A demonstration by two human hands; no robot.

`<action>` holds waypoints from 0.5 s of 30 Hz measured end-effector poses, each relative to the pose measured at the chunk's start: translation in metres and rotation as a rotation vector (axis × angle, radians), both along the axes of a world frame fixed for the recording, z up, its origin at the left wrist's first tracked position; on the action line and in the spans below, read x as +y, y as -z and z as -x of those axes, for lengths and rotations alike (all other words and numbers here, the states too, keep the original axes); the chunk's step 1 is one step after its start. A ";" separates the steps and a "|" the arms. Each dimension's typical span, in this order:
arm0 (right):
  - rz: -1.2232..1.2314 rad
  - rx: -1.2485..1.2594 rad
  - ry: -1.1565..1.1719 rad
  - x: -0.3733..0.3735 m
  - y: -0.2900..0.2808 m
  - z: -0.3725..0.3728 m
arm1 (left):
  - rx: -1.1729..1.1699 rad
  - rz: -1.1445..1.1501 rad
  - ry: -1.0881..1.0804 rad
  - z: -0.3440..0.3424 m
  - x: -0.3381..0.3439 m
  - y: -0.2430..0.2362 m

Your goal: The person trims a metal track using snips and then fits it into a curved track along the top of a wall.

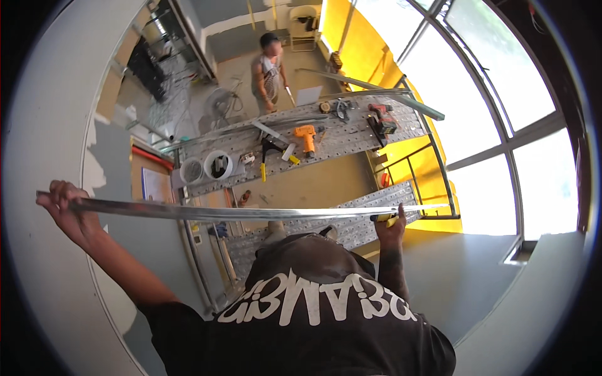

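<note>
A long, thin metal profile (232, 213) stretches across in front of my chest, roughly level. Near its left end, my left hand (68, 207) is raised with the fingers wrapped round it. Toward the other end, my right hand (392, 230) is closed around a small yellow-and-black tool (384, 219), whose exact kind I cannot make out. The thumb of that hand points up against the profile, which runs on past it to the right.
Ahead stands a perforated metal scaffold platform (219, 135) with an orange drill (306, 139), a red drill (382, 116), yellow-handled snips (271, 150) and white buckets (217, 164). A green-grey metal channel (376, 88) juts over its right end. Beyond it stands a person (266, 72). Windows (483, 94) line the right.
</note>
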State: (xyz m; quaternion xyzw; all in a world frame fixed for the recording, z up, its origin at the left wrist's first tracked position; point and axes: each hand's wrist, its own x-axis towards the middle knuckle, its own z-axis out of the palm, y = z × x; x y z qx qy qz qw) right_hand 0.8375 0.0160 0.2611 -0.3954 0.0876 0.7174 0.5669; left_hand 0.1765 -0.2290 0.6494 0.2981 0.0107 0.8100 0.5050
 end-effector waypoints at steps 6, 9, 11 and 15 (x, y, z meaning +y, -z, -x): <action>0.195 0.068 -0.238 -0.002 -0.005 0.034 | 0.092 0.039 -0.250 -0.015 -0.040 -0.045; 0.252 0.162 -0.248 0.010 0.033 0.028 | 0.355 -0.028 -0.274 -0.048 -0.025 -0.061; 0.236 0.232 -0.254 0.015 0.055 0.026 | 0.430 -0.010 -0.342 -0.054 -0.021 -0.070; 0.194 0.331 -0.369 0.015 0.063 0.013 | 0.530 -0.043 -0.374 -0.079 0.011 -0.087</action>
